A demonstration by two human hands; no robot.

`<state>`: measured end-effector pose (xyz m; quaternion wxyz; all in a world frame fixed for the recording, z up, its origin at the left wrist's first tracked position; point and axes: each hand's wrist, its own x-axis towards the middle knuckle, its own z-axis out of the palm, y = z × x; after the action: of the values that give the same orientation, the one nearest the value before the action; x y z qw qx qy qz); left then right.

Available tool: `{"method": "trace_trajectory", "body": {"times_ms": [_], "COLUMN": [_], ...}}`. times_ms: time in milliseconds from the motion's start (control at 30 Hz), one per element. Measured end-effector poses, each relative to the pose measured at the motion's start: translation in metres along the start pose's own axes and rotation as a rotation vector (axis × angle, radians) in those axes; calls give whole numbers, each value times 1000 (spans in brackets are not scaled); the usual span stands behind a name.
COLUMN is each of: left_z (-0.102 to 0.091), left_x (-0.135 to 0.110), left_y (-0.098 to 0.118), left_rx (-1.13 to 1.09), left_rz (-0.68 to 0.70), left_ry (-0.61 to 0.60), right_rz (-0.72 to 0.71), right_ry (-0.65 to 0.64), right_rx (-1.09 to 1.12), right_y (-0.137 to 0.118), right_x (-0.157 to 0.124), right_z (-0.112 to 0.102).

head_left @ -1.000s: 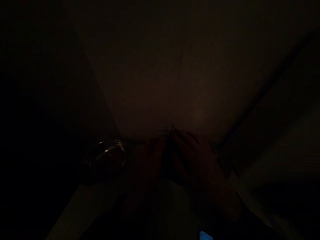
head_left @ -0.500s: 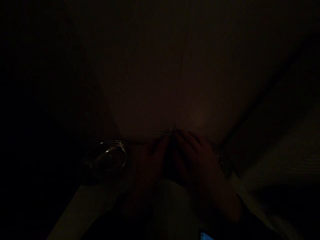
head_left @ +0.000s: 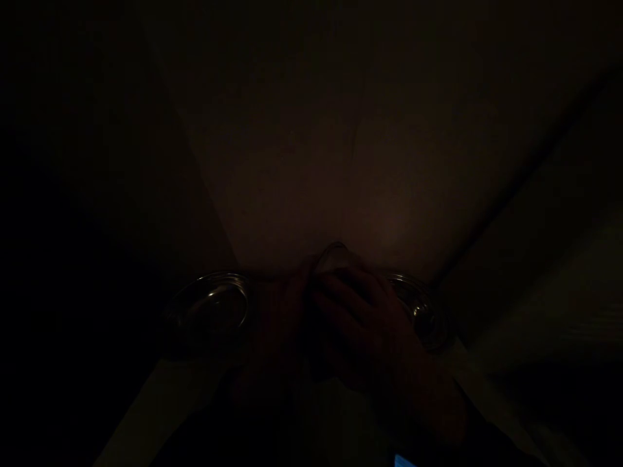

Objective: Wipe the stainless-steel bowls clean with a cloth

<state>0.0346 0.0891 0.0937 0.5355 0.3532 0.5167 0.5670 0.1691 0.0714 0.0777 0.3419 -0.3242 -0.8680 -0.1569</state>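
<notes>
The scene is very dark. My left hand [head_left: 280, 311] and my right hand [head_left: 370, 318] are pressed close together at the lower middle, fingers curled inward. Between their fingertips a small thin curved thing [head_left: 333, 254] catches a faint glint; I cannot make out what it is. A shiny round metal dish [head_left: 209, 308] lies just left of my left hand. A second shiny round dish [head_left: 421, 311] lies just right of my right hand, partly hidden behind it.
A pale flat surface [head_left: 160, 402] runs under the hands and dishes. A dim wall [head_left: 350, 149] rises behind it, with a dark slanted edge at the upper right. A small blue glow [head_left: 403, 460] shows at the bottom edge.
My right hand's fingers have curled down and inward. The thin straight glint at the fingertips now looks like a small curved loop. More of the right dish shows.
</notes>
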Motion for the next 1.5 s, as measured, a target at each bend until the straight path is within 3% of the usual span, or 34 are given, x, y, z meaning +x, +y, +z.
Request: {"method": "trace_trajectory", "body": {"times_ms": [233,467,667,900,1133,1233,1367,1500], "left_z": [7,7,5,8,8,8,8,5], "left_x": [-13,-14,-15,-17,-17,-19,-19,-14], "left_y": [12,-3,8,3,18,19,10,4], "left_rx": [32,68,-8,41,22,98,176,188], "left_rz": [-66,-86,-56,-87,-119,-90,-70,-39], "left_ry": [55,10,27,-5,103,94,-11,91], "right_rz": [43,286,116,318,113,189,346,242], "right_ry": [27,33,-4,32,15,26,-6,-10], "right_rx": [-78,-126,-100,-74,-89,-106,-35,-59], "right_y": [-1,12,-2,13,-6,2,19,9], "right_x": [0,1,-1,0,-1,0,0,-1], "right_z": [1,-1,0,2,4,5,2,0]}}
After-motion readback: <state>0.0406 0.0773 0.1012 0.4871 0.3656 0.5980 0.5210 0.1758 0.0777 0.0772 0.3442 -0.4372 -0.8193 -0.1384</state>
